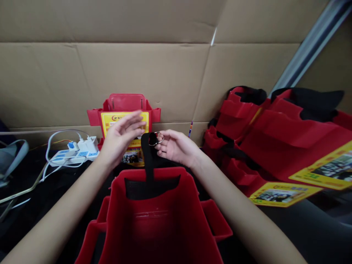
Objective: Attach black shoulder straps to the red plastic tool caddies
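Between my forearms stands a red plastic box (154,220) with side pockets, its open top facing me. A black strap (149,161) rises from its far wall and bends over at the top. At the strap's upper end, a metal ring (155,143) is pinched by the fingers of my right hand (178,146). My left hand (122,134) is raised left of the strap, fingers stretched out, with nothing in it. Behind that hand is another red box (126,102) with a yellow label, partly covered by my fingers.
On the right are stacked red boxes (291,135) with black straps and yellow labels. A white power strip (71,157) with plugs and cables lies on the left. Cardboard (137,73) forms the back wall, and a slim striped stick (190,129) stands before it.
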`<state>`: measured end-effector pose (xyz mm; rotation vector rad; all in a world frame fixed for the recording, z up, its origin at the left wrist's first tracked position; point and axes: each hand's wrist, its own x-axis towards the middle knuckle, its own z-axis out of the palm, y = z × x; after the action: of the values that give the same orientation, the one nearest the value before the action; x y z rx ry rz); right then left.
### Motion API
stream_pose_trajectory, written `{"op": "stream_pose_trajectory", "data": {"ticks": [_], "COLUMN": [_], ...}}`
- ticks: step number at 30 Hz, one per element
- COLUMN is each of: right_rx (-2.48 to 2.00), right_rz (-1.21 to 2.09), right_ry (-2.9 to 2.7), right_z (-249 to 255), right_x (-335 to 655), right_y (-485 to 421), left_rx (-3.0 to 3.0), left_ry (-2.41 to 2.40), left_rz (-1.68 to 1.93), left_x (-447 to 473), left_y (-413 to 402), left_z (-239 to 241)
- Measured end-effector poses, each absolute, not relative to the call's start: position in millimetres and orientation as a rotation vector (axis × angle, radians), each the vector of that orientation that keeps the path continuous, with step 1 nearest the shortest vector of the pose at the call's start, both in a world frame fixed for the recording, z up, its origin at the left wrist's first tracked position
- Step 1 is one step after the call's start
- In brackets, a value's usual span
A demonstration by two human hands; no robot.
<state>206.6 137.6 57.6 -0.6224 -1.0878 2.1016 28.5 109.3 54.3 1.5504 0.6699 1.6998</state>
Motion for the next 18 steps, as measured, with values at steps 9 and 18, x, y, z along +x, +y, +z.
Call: {"op": "stream_pose_trajectory", "data": {"ticks": [9, 18], "right_rx": [-0.636, -0.621], "right_rz": [2.115, 2.151], "right_ry": [-1.122, -1.072], "right_z": [56, 54], "right_x": [205, 205], "right_y": [138, 139], "left_rx": [2.34, 1.617], "left_ry": [0.726, 0.439], "left_rz": [1.427, 1.654], "left_x": [21, 30], "left_y": [100, 90], "left_z": [59, 68]}}
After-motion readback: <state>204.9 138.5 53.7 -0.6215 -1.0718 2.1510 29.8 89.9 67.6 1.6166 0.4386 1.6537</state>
